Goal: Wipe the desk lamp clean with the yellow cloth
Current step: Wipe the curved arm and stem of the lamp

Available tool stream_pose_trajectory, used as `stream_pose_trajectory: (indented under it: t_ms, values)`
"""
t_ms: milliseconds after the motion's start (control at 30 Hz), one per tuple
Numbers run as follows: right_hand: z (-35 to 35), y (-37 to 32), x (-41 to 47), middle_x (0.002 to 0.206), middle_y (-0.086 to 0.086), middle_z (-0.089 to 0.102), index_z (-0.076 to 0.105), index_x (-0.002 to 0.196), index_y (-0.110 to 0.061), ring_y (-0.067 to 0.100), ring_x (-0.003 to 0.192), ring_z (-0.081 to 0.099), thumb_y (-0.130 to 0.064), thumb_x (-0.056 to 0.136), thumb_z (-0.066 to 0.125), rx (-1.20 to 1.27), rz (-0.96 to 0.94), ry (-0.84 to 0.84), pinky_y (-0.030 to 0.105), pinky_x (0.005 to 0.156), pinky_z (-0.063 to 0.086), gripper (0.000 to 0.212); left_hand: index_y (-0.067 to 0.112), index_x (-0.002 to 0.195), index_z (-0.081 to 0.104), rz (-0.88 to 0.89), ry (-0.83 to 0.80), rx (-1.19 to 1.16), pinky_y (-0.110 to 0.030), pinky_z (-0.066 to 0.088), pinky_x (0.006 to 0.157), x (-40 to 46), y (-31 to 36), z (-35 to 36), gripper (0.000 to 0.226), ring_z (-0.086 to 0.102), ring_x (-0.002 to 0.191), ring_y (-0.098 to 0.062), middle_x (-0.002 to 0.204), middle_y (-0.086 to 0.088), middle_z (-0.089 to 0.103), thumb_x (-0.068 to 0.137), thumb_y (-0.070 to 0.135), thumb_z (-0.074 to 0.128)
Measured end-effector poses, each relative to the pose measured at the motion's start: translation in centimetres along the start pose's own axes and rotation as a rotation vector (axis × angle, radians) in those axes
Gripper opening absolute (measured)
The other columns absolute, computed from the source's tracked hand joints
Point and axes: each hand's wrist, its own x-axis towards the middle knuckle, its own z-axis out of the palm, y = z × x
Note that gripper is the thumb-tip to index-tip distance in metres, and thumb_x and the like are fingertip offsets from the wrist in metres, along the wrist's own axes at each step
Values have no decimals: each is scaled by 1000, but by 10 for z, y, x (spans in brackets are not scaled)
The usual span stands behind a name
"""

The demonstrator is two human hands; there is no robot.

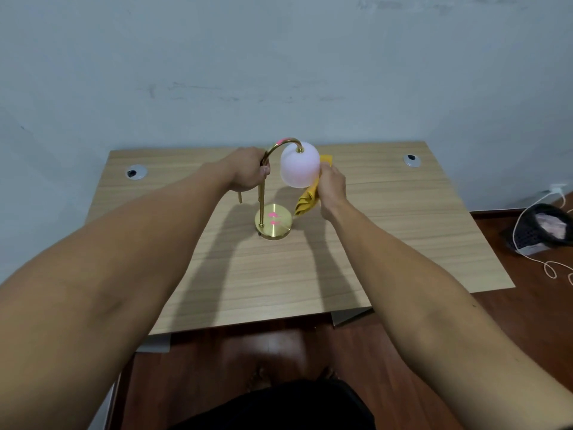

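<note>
Centrally, desk lamp [274,193] gripped, yellow cloth [308,200] against shade [299,169]

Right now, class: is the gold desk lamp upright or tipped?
Upright: the gold desk lamp has its round base flat on the wooden desk.

Both arms outstretched, left hand [248,170] and right hand [333,189] clenched.

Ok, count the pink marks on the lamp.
3: one on the arched neck's top and two on the round brass base. More may be hidden behind the shade or hands.
</note>
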Motion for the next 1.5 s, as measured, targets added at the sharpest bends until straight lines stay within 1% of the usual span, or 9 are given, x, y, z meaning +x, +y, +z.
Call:
stream_pose_trajectory:
  t_ms: [100, 233, 433, 600, 733, 867, 1033, 1233, 1500]
  values:
    - [-8, -14, -8, 83, 2, 61, 60, 88, -16, 24, 76, 56, -21, 98, 41, 87, 66, 87, 27, 59, 43, 23, 11, 106, 65, -12, -6, -9, -34, 45, 88, -2, 2, -2, 21, 60, 107, -30, 108, -8, 68, 96, 19, 49]
    - [0, -50, -27, 90, -3, 66, 64, 96, -14, 16, 82, 60, -24, 105, 39, 173, -248, 153, 30, 74, 49, 29, 14, 104, 66, -45, 11, -45, -31, 45, 82, -2, -1, -7, 21, 62, 104, -27, 103, -4, 68, 90, 30, 63]
    - [20, -73, -46, 91, -8, 67, 65, 90, -21, 12, 91, 62, -25, 107, 41, 182, -351, -61, 32, 90, 47, 30, 15, 127, 50, -230, 118, -376, -30, 43, 82, -25, -28, -1, 89, 58, 100, -19, 110, 0, 59, 55, 45, 93]
    - [39, -53, -60, 107, 15, 68, 68, 106, -10, 27, 93, 56, -33, 105, 44, 63, -413, -194, 37, 90, 45, 34, 3, 90, 72, -262, 144, -493, -30, 47, 73, -42, -61, 28, 43, 57, 73, -16, 72, 5, 61, 61, 27, 93]
    - [45, -28, -60, 156, 2, 42, 58, 140, -29, 19, 151, 25, -35, 105, 45, -466, -708, -264, 42, 118, 16, 38, 1, 90, 73, -270, 202, -588, -25, 45, 65, -46, -57, 46, 18, 60, 67, -17, 72, -7, 67, 82, 16, 78]
    - [40, -11, -56, 160, 8, 38, 58, 143, -19, 27, 153, 21, -24, 104, 46, -676, -1028, -212, 45, 123, 21, 41, 0, 87, 73, -284, 250, -556, -24, 44, 60, -44, -52, 48, 17, 61, 65, -18, 75, -12, 69, 87, 16, 72]
    - [45, -26, -49, 137, 1, 52, 51, 146, -17, 22, 129, 43, -29, 102, 35, -388, -702, -88, 46, 113, 37, 49, 1, 88, 75, -293, 225, -513, -22, 45, 59, -42, -52, 44, 14, 63, 65, -18, 78, -12, 71, 88, 14, 70]
    - [40, -8, -52, 152, 13, 44, 49, 146, -1, 33, 149, 26, -8, 105, 44, -644, -1136, -285, 25, 125, 11, 43, 3, 86, 76, -276, 213, -482, -33, 54, 80, -41, -52, 40, 14, 72, 87, -28, 84, -14, 75, 88, 16, 71]
    - [60, -32, -61, 120, 6, 63, 64, 122, -6, 21, 116, 53, -20, 99, 38, -355, -752, -25, 36, 102, 41, 38, 4, 86, 77, -284, 217, -473, -33, 55, 80, -43, -53, 40, 14, 72, 88, -27, 84, -13, 76, 87, 16, 71]
